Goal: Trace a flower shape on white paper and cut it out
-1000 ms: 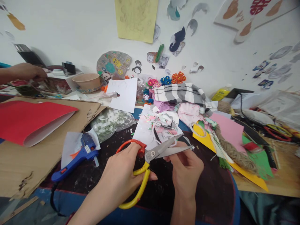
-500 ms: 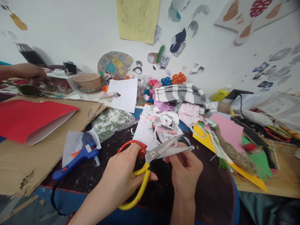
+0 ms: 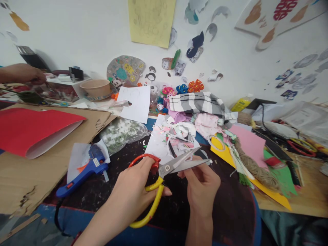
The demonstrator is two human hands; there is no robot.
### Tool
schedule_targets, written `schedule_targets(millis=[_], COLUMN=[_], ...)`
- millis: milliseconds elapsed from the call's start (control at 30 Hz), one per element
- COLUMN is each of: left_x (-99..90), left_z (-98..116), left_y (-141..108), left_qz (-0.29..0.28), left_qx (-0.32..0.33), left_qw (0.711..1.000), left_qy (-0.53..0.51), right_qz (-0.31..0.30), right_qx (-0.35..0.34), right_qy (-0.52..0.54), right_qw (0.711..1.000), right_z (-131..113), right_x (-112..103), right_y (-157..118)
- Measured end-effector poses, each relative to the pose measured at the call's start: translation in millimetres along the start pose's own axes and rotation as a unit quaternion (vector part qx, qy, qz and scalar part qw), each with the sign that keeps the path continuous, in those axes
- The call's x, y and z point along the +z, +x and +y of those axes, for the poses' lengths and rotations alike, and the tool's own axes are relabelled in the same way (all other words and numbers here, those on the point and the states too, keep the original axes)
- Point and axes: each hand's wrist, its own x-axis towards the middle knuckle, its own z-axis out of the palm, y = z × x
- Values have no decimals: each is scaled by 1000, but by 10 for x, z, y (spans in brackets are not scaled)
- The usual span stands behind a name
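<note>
Scissors [image 3: 167,168] with one red and one yellow handle are held in my left hand [image 3: 135,184], blades parted and pointing right. My right hand [image 3: 202,181] is closed just behind and below the blades, its fingers pressed together. A thin white strip shows near its fingertips, partly hidden by the blades, and I cannot make out clearly what the fingers hold. Beyond the blades, a white sheet [image 3: 153,145] bears a heap of paper scraps [image 3: 183,133].
A blue glue gun [image 3: 87,174] lies left of my hands, beside cardboard [image 3: 51,171] and red paper [image 3: 38,130]. Another person's hand [image 3: 33,73] reaches in at the far left. Twine [image 3: 253,164] and coloured paper lie right; checked cloth [image 3: 197,102] is behind.
The other person's hand has shifted slightly left. My hands and the scissors stay almost in place, with the blades still parted.
</note>
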Motion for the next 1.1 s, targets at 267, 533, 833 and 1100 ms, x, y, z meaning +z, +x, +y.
schedule_targets(millis=[267,533,833,1100], left_x=[0,12,30,32], left_z=[19,6,-10,-4], left_y=[-9,-24,-15,-14], left_qz=[-9,-3,8,16], left_qx=[-18,-13,0,9], left_qw=[1000,1000,1000,1000], left_qy=[15,25,21,21], right_qz=[15,32,37,46], right_qx=[-1,-13,-12,-14], right_qy=[-7,-15,-19,-44], right_qw=[1000,999,999,998], right_z=[9,48,47,34], right_x=[13,7,22,24], right_y=[-15,-21,-22,-24])
